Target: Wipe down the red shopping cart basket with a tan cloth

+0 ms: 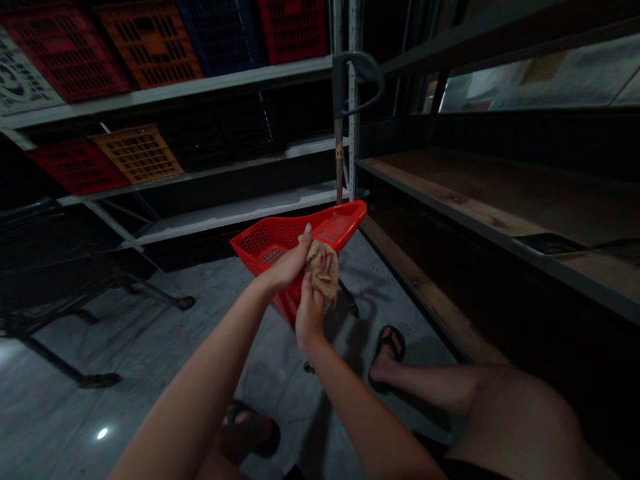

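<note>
A crumpled tan cloth [325, 270] is bunched between my two hands, over the near right side of a red plastic basket [285, 233]. My left hand [295, 260] is closed against the left edge of the cloth, thumb pointing up. Below it, my right hand [311, 310] pinches the lower part of the cloth from the near side. The basket is perforated and stands on a wheeled frame, with a grey upright pole and a dark loop handle [367, 83] behind it. My hands hide part of the basket's near wall.
White metal shelves [200, 83] with coloured crates stand behind and to the left. Wooden shelving [475, 207] runs along the right. A dark wheeled cart [45, 267] is at the left on the grey floor [190, 333]. My sandalled feet flank the basket's near side.
</note>
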Demonstrator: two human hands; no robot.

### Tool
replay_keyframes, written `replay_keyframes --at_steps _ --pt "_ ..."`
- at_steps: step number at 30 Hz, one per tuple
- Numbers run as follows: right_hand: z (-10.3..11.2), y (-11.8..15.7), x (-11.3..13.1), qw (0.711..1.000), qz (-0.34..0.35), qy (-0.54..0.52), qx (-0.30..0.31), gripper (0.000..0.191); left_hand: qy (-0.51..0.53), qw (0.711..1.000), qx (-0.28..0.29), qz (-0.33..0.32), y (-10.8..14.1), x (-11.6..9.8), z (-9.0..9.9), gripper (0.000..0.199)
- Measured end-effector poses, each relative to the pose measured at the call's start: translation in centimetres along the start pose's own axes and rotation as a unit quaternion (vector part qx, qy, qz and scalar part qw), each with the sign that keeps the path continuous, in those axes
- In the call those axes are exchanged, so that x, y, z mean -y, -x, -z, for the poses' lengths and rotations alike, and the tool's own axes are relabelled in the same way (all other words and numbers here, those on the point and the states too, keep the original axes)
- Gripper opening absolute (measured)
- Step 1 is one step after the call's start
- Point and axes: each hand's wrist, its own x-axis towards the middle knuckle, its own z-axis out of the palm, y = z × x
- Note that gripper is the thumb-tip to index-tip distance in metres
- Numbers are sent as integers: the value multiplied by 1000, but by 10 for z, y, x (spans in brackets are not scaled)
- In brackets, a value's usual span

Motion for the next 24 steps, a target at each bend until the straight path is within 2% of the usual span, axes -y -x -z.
replay_keyframes --at_steps 3,6,9,11,13,15,17,21,24 --pt "12 -19 1 998 50 34 21 58 -1 1000 18 -16 -3 30 16 98" --pt "38 -66 -8 979 164 73 101 48 -58 998 -36 -2 5 62 17 76" --pt "55 -116 -14 949 235 146 152 40 -70 992 -108 17 11 78 -4 70" --pt "58 -140 -13 939 230 201 155 37 -80 986 -141 29 8 78 -22 64" --pt "58 -150 -9 931 214 249 159 32 -81 984 -157 36 1 70 -36 57" --pt "59 -145 -2 925 205 279 158 28 -72 982 -172 43 -6 60 -46 51" --pt "64 -126 5 915 216 296 169 26 -53 979 -190 55 -9 51 -50 50" --pt "76 -79 24 886 256 311 230 44 5 977 -204 68 -5 42 -50 57" --pt "77 -63 42 899 240 268 248 44 49 980 -182 64 7 38 -49 63"
